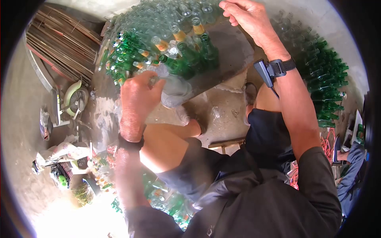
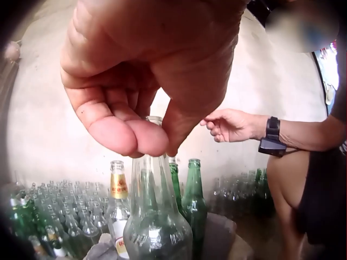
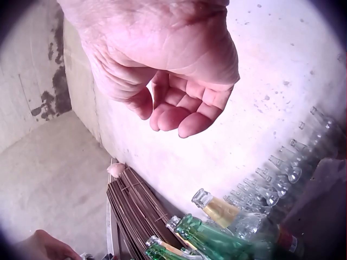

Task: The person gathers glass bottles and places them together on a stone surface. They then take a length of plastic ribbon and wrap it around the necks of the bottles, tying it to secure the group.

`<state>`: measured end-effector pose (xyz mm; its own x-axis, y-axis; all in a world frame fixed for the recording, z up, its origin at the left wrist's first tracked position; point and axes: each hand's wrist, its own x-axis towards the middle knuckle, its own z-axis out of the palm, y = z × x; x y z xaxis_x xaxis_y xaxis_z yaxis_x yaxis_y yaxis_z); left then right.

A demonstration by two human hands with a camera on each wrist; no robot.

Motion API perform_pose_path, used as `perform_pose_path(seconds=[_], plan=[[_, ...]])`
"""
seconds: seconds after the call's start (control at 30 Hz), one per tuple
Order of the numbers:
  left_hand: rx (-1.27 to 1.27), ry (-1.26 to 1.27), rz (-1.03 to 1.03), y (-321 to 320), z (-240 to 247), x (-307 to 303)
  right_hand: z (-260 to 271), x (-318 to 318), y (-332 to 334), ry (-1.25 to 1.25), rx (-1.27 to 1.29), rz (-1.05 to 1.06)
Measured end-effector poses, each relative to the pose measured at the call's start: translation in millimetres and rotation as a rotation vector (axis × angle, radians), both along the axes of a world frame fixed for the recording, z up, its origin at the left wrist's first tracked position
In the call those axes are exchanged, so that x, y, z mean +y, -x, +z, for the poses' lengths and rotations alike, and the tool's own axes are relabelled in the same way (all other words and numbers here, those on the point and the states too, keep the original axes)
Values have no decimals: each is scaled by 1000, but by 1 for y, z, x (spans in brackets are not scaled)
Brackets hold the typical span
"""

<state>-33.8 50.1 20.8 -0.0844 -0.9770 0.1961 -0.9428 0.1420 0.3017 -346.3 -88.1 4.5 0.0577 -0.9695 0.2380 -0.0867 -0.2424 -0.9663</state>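
My left hand [image 1: 139, 99] [image 2: 146, 59] pinches the neck of a clear bottle [image 2: 157, 233] between thumb and fingers; the bottle [image 1: 177, 88] is over the near edge of a dark slab. Close beside it on the slab are green bottles [image 1: 209, 55] [image 2: 194, 208] and clear ones with orange neck labels [image 1: 198, 27] [image 2: 117, 187]. My right hand [image 1: 254, 25] [image 2: 234, 125] [image 3: 162, 65] is raised at the slab's far right, its fingers loosely curled around nothing. Below it, the right wrist view shows a labelled clear bottle [image 3: 222, 211] and a green bottle [image 3: 211, 238].
Many clear bottles [image 1: 152, 18] stand beyond the slab [image 1: 234, 49], with green ones [image 1: 123, 55] at its left. More green bottles [image 1: 325, 87] are massed at the right. Brown rods [image 1: 63, 39] and a wheel [image 1: 76, 99] lie left. Another person's leg [image 1: 351, 170] shows at right.
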Motion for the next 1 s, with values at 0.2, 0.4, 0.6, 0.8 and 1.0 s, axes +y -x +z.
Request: perform_pose_path(seconds=[0.2, 0.4, 0.6, 0.8, 1.0], plan=[[4, 10, -40, 16, -21, -7, 1, 0, 2, 0, 57, -9], [-24, 11, -59, 24, -35, -15, 3, 2, 3, 23, 93, 2], [-83, 24, -103, 31, -46, -17, 3, 1, 2, 36, 83, 11], [-114, 103, -149, 34, -50, -16, 4, 2, 0, 36, 118, -5], [-118, 112, -147, 36, -49, -12, 5, 3, -1, 28, 137, 4]])
